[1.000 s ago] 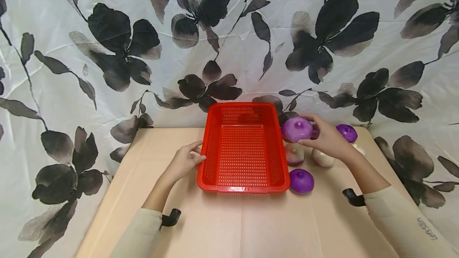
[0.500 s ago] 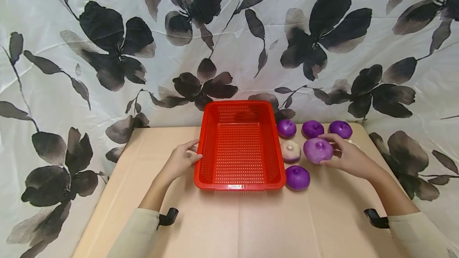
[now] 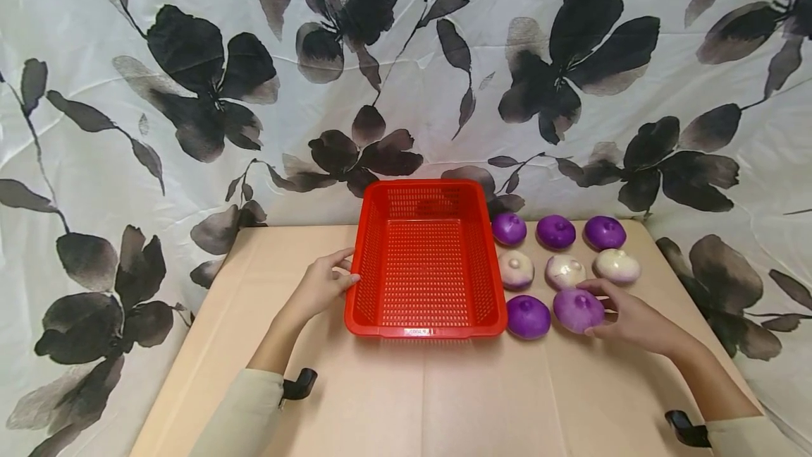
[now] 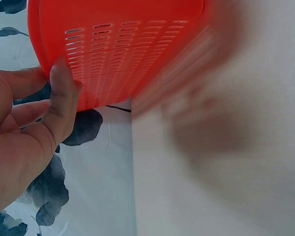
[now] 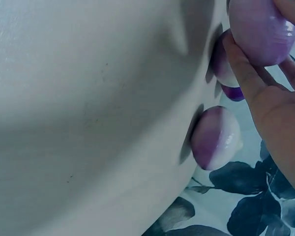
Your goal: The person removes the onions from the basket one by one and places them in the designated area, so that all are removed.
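Observation:
A red perforated plastic basket [image 3: 421, 270] stands at the middle of the table. My left hand [image 3: 320, 286] pinches its left rim; in the left wrist view the thumb and fingers [image 4: 63, 93] are at the basket wall. At the right, my right hand [image 3: 634, 319] grips a light purple onion [image 3: 577, 310] in the front row, right of a darker purple onion [image 3: 528, 317]. Whether the held onion touches the table cannot be told. The right wrist view shows fingers round this onion [image 5: 263, 32] and a purple-and-white onion [image 5: 216, 137] beyond.
Behind the held onion lies a row of whitish onions [image 3: 564, 272], and farther back a row of purple ones [image 3: 555, 232]. A floral cloth [image 3: 457, 90] hangs at the table's back edge. The beige table [image 3: 482, 400] extends in front of the basket.
My right hand has carried the light purple onion from beside the basket's back right corner toward the front and right. The left hand stays at the basket's rim.

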The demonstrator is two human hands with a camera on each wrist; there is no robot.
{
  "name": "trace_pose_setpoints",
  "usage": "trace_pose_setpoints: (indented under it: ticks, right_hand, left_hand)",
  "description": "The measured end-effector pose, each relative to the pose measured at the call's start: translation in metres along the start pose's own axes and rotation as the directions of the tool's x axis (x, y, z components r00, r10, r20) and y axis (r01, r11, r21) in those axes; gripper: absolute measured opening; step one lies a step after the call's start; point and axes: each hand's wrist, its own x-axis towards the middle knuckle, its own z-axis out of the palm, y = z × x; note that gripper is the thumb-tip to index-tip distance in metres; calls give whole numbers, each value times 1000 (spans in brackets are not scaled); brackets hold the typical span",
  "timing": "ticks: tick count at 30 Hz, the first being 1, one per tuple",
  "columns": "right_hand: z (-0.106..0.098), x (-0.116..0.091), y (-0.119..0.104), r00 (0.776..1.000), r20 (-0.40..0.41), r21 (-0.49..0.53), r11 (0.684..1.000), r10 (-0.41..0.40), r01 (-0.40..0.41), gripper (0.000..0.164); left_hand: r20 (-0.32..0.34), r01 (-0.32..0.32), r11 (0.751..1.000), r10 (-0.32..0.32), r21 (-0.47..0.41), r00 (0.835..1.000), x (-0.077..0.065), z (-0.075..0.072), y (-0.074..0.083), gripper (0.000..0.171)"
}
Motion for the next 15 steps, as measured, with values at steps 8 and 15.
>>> trace_pose_setpoints:
  ticks: [8, 15]
  right_hand:
    - [-3, -3, 13, 999, 29, 21, 1000, -24, 23, 72]
    - [-6, -3, 20, 998, 52, 10, 1000, 25, -26, 74]
  left_hand:
    - [3, 4, 1000, -4, -13, 1000, 0, 1, 0, 65]
    - [-2, 3, 1000, -3, -7, 1000, -2, 0, 1, 65]
